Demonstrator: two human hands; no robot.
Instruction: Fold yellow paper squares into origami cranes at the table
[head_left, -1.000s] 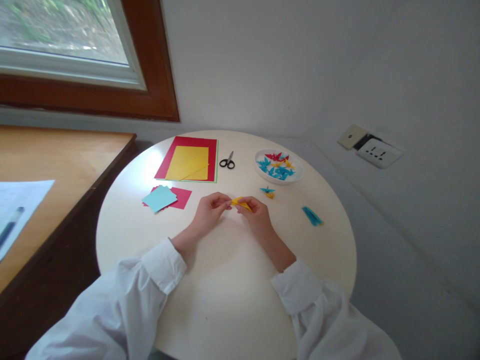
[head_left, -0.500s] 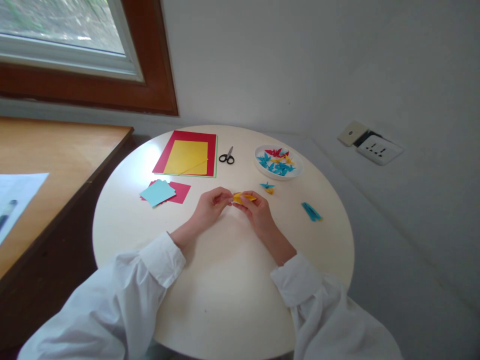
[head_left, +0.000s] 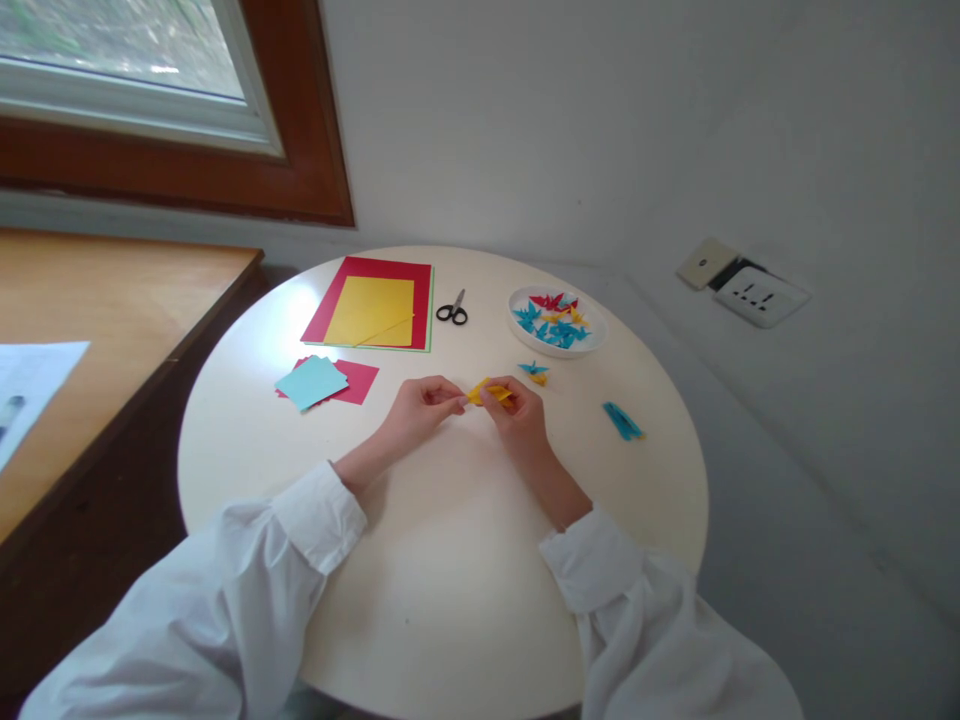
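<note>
Between my two hands, above the middle of the round white table [head_left: 450,560], is a small folded yellow paper [head_left: 478,395]. The thumb and fingertips of my left hand [head_left: 424,405] pinch its left tip. My right hand [head_left: 517,410] grips its right part, thumb on the near side, and the fingers hide some of it. Just beyond my right hand lie a blue and a yellow paper crane [head_left: 535,371]. Farther right rests a bundle of narrow folded blue paper [head_left: 622,421] with a bit of yellow at its end.
A white dish [head_left: 559,351] holds several red, yellow and blue paper cranes. Black-handled scissors [head_left: 452,312] lie left of it. Large red and yellow sheets [head_left: 371,305] and small light-blue squares [head_left: 311,382] over pink ones [head_left: 360,382] are at left. A wooden desk [head_left: 127,290] stands beside.
My left hand has shifted slightly left, so its fingertips now hold only the left tip of the yellow paper. My right hand has turned a little around it. The view has moved slightly.
</note>
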